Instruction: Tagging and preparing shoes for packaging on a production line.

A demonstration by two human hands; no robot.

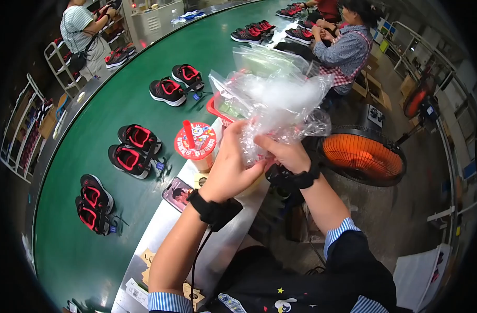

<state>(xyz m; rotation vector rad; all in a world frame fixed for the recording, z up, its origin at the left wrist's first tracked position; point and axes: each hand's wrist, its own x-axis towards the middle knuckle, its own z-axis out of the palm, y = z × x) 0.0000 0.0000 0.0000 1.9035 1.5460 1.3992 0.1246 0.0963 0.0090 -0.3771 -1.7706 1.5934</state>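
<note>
My left hand [232,164] and my right hand [288,155] are close together over the metal ledge, each with its fingers closed on crumpled clear plastic bags [293,96]. The thin film bunches between my fingers and spreads up and away from me. Behind it stands a red basket [212,108], partly hidden, with more flat clear bags [270,61] above it. Left of my left hand is a drink cup [197,146] with a red printed lid and red straw. A phone [177,194] with a lit screen lies beside my left wrist.
Pairs of black-and-red sneakers [136,148] sit along the green conveyor belt [129,208]. A fan [361,156] with orange blades stands to my right. A co-worker [345,47] sits farther along the belt; another person [79,34] stands across it. Tags [139,293] lie on the metal ledge.
</note>
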